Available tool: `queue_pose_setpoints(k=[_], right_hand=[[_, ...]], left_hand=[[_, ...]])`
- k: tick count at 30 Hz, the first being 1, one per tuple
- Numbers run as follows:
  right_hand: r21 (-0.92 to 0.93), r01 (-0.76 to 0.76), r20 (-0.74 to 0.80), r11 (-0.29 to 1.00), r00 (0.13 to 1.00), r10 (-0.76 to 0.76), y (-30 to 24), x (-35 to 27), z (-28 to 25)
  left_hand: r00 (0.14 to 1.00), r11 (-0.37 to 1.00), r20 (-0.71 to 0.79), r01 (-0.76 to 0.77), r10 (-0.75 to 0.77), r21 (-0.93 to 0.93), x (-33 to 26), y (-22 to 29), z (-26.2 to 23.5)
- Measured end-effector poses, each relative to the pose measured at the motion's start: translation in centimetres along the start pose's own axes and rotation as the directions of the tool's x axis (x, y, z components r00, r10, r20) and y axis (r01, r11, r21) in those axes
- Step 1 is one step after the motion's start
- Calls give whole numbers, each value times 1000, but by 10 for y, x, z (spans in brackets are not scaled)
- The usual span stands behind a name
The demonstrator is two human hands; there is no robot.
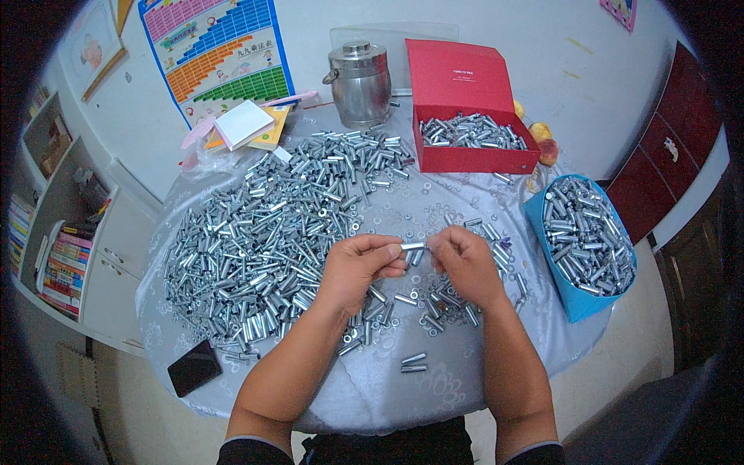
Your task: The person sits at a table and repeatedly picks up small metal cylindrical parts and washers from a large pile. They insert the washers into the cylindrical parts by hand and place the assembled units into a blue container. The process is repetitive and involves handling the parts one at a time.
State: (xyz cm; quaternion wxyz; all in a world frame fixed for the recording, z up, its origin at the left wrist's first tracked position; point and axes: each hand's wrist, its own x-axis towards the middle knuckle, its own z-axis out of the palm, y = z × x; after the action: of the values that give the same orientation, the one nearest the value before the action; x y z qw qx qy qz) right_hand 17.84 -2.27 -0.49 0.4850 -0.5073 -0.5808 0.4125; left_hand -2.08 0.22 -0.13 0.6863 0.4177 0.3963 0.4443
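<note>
Short, shiny silver metal tube (412, 246), held crosswise

Both forearms came in from the lower edge, converging over the middle of the table. Left hand (360, 267): narrow pinch, thumb and index finger on the tube's left end, other fingers curled beneath. Right hand (466, 266): fingers bent and drawn close together at the tube's right end; could not tell whether they gripped it or something small there. Tube lay roughly level between the two, above the tabletop.

Surface: round table under a pale silver-grey patterned cloth (341, 403). Broad heap of silver metal tubes (263, 232) to the left; small flat metal washers (434, 324) scattered among tubes near the hands. Two loose silver tubes (415, 368) lay close together nearer the front edge. Black rectangular phone (195, 368) at front left. Open red box (477, 160) and light-blue soft-sided bin (577, 306), both filled with tubes, at right. Lidded steel canister (360, 85) at the back.

Room: colourful blue-bordered chart (221, 54) on a white wall; bookshelf (116, 256) left; dark-red panelled cabinet (663, 143) right.
</note>
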Motion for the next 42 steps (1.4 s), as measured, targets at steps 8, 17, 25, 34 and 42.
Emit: queue_pose_setpoints(k=[8,17,25,34,42], right_hand=[[-16,38,28,999,999,-38,2,1,-2],[-22,-143,4,989,990,144,2,0,-5],[33,-33,-34,999,999,34,-1,0,4],[125,28,-14,992,1000,-26,5,2,8],[49,-103,80,993,992,99,10,1,0]], left_hand=[[1000,1000,5,-2,2,-16,0,0,1],[1000,1000,3,-15,15,-11,0,0,1],[1000,1000,3,-12,12,-3,-2,2,3],[1000,1000,-6,-4,4,-12,-1,1,3],[999,999,18,-49,48,15,-6,0,9]])
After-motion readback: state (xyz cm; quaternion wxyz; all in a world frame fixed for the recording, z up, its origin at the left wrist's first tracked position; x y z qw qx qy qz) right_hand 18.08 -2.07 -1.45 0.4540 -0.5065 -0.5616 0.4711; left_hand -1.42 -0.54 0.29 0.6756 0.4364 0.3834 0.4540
